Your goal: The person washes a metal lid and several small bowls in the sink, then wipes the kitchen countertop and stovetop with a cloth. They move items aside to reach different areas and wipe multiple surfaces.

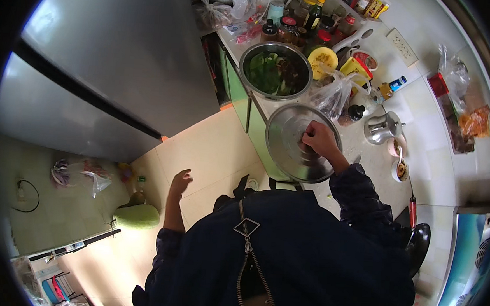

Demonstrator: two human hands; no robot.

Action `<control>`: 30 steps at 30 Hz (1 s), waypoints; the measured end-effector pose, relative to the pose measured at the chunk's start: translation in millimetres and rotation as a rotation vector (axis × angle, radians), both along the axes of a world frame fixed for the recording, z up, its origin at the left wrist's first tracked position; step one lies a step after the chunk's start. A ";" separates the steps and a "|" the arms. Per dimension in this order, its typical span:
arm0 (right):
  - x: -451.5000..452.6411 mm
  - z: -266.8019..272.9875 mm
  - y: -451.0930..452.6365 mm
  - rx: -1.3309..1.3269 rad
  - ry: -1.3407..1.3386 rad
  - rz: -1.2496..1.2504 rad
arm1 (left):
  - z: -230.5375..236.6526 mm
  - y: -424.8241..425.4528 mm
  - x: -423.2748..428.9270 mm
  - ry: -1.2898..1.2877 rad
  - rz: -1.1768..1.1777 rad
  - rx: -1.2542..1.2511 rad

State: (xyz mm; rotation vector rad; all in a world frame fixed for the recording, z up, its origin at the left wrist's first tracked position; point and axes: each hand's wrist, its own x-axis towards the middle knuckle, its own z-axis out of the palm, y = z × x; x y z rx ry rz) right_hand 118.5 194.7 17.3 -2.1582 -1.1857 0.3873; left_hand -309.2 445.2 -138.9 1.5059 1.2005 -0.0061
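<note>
My right hand grips the knob of a round metal pot lid, near the front edge of the counter. Just beyond the lid stands a metal basin with leafy greens and some darker pieces in it. My left hand hangs over the tiled floor to the left, holding nothing, its fingers loosely bent and apart. A cut yellow pumpkin half sits beside the basin, and a clear plastic bag lies between them and the wall.
Bottles and jars crowd the counter's back end. A metal pitcher, small bowls and a black wok stand along the wall side. A grey refrigerator rises at left; a large green melon lies on the floor.
</note>
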 end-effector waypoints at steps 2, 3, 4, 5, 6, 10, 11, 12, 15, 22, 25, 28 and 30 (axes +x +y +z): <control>14.1 4.3 5.9 0.061 0.503 -0.146 | -2.0 15.1 5.6 -0.729 0.370 -0.817; 19.7 8.1 6.0 0.127 0.763 -0.174 | -6.1 22.7 11.8 -0.468 0.282 -0.557; 22.6 12.5 5.0 0.047 0.663 -0.185 | -9.5 33.5 18.0 -0.245 0.150 -0.316; 24.8 17.7 3.2 -0.018 0.573 -0.169 | -13.1 41.6 23.8 0.016 -0.008 -0.082; 24.8 23.5 0.3 -0.088 0.484 -0.149 | -17.0 44.3 30.0 0.447 -0.502 0.275; 17.4 40.1 4.6 0.342 0.674 -0.440 | -16.4 77.7 72.5 -0.347 0.168 -0.655; 12.0 41.6 9.3 0.418 0.579 -0.503 | -17.1 88.8 91.1 -0.130 -0.100 -0.210; 22.5 49.4 13.0 0.133 0.543 -0.440 | -19.4 89.6 109.2 0.299 -0.373 0.201; 33.0 61.8 34.4 0.186 0.970 -0.645 | -22.4 123.5 171.0 -0.027 -0.300 0.077; 70.7 48.1 156.2 0.129 -0.146 -0.335 | 23.5 170.3 300.0 -0.437 -0.201 -0.016; 82.7 24.2 201.0 0.053 -0.157 -0.319 | 56.5 168.1 332.7 -0.525 -0.148 -0.227; 90.4 5.5 220.3 -0.013 -0.195 -0.334 | 75.6 166.9 349.2 -0.552 -0.148 -0.293; 93.3 -3.8 226.9 -0.026 -0.175 -0.320 | 80.2 167.2 356.3 -0.557 -0.160 -0.328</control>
